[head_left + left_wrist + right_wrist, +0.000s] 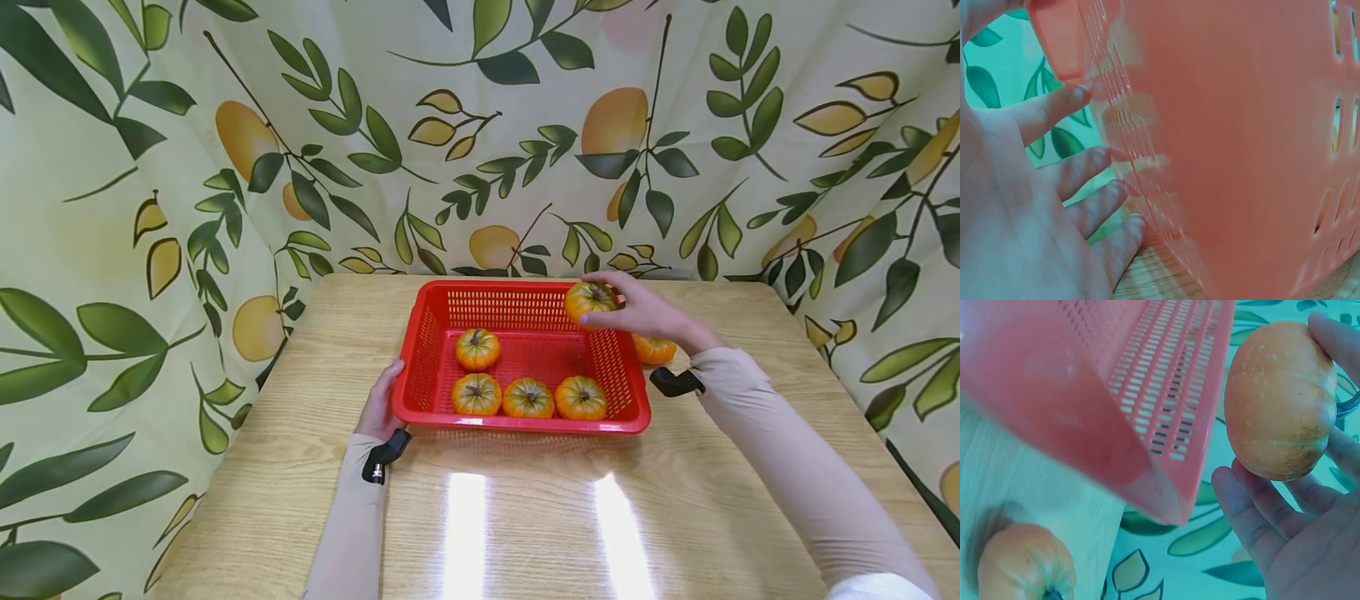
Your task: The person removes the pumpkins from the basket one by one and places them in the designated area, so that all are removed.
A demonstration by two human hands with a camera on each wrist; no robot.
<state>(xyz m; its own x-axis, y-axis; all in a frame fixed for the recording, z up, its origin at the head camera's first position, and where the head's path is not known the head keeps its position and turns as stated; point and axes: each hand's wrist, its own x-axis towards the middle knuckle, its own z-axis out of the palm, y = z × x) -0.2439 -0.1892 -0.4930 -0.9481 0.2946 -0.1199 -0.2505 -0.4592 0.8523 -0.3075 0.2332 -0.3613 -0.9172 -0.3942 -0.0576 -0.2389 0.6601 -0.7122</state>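
Head and wrist views: right hand grips pumpkin; spread left hand touches basket, loose pumpkin outside.

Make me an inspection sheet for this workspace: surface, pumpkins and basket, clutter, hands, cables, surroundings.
Surface: wood-grain table, two bright glare streaks across the near part.
Job's things: red basket holding four small pumpkins; another pumpkin on the table beyond its right side.
Clutter: nothing seen.
Hands: left hand touches the basket's left side, fingers spread; right hand grips a raised pumpkin near the basket's right end.
Cables: nothing seen.
Surroundings: leaf-and-fruit patterned cloth behind the table and along both sides.
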